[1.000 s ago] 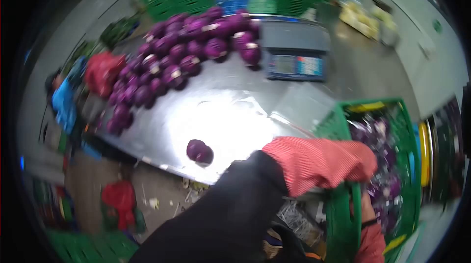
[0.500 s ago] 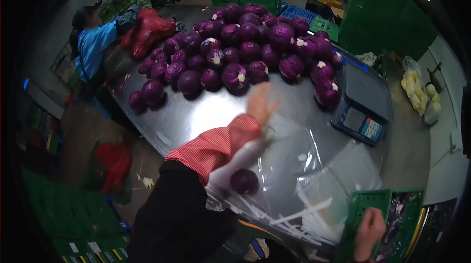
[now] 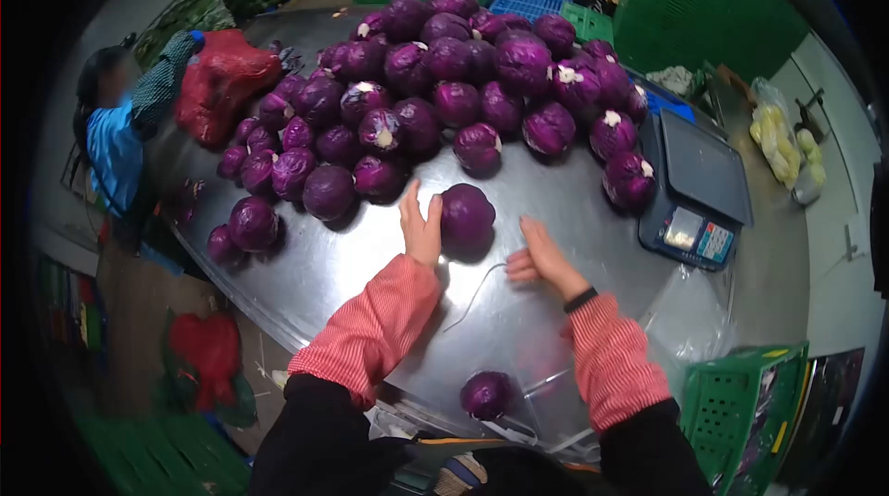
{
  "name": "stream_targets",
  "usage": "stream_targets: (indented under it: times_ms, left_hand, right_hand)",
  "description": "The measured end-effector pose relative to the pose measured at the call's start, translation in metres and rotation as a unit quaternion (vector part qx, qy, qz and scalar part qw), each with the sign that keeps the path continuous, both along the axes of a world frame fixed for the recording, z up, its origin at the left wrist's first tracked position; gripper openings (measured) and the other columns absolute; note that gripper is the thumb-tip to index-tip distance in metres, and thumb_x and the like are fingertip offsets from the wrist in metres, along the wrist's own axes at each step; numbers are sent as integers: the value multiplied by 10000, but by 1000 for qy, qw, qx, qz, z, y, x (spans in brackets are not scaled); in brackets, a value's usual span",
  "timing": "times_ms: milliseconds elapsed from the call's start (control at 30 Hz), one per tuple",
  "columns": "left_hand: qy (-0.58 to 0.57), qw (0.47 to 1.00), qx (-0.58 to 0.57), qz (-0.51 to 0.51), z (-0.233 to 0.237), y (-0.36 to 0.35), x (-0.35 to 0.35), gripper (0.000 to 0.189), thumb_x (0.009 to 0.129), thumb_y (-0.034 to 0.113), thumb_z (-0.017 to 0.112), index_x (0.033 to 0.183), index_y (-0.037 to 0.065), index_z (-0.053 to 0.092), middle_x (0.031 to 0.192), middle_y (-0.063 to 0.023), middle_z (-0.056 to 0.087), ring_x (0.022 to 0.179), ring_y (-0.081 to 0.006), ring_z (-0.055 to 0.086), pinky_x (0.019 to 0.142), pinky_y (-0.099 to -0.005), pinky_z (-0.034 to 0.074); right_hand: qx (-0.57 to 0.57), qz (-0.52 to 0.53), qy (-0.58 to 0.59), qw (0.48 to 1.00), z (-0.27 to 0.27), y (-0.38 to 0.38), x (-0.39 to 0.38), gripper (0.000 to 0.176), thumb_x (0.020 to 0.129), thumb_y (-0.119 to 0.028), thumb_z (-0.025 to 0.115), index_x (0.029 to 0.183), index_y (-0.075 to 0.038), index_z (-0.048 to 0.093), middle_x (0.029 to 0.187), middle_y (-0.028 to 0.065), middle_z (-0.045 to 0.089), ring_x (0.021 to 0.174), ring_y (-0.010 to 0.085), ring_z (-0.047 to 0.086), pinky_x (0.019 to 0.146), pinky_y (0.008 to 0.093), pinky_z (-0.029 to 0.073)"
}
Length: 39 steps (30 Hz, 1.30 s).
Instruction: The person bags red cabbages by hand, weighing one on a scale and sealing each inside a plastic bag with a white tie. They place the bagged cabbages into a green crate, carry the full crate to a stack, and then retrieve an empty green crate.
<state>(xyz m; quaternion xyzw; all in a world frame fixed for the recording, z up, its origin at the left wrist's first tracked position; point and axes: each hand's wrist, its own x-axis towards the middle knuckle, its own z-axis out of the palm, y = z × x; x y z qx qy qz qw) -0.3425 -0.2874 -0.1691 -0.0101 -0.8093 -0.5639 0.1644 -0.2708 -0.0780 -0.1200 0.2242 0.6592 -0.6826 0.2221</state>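
Note:
A red cabbage sits on the metal table, slightly apart from the large pile of red cabbages. Along its left side is my left hand, fingers stretched out and thumb right at the leaves. My right hand hovers to the right of this cabbage, open, with its fingers extended and nothing in them. A thin, curved strand runs across the metal between my hands. Closer to my body, another red cabbage rests by the front edge, next to white strips.
A digital scale stands at the table's right, with clear plastic bags below it. Green crates are at the front right. A co-worker in blue reaches to a red net sack at the left.
My left hand has moved left, and a cabbage now sits beside it, nearer me than the pile. My right hand has come from the green crate onto the table and opened.

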Motion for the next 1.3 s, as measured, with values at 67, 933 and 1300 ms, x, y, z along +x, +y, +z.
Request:
stream_targets:
  times_ms: [67, 933, 1300]
  left_hand:
    - [-166, 972, 105, -127, -36, 7, -8, 590, 980, 422, 373, 1388, -5, 363, 1352, -233, 430, 1266, -340, 401, 1078, -358, 284]
    - [57, 827, -298, -474, -20, 176, 316, 542, 723, 193, 732, 1208, 75, 522, 1162, -184, 485, 1106, -371, 468, 945, -431, 408]
    - [-23, 892, -251, -374, -46, 191, 353, 144, 769, 157, 689, 850, 51, 635, 871, -134, 569, 866, -319, 561, 784, -398, 463]
  right_hand:
    - [-88, 2, -79, 993, -15, -16, -15, 806, 906, -691, 248, 1450, -97, 209, 1216, 276, 522, 988, 353, 629, 809, 422, 553]
    - [-412, -454, 136, 778, -8, 119, 506, 598, 934, -510, 378, 1350, -84, 431, 1347, 164, 464, 1246, 327, 463, 1041, 532, 388]
    - [-428, -371, 144, 812, -14, 114, 498, 547, 955, -456, 406, 1339, -69, 444, 1322, 130, 499, 1222, 260, 490, 1035, 460, 411]
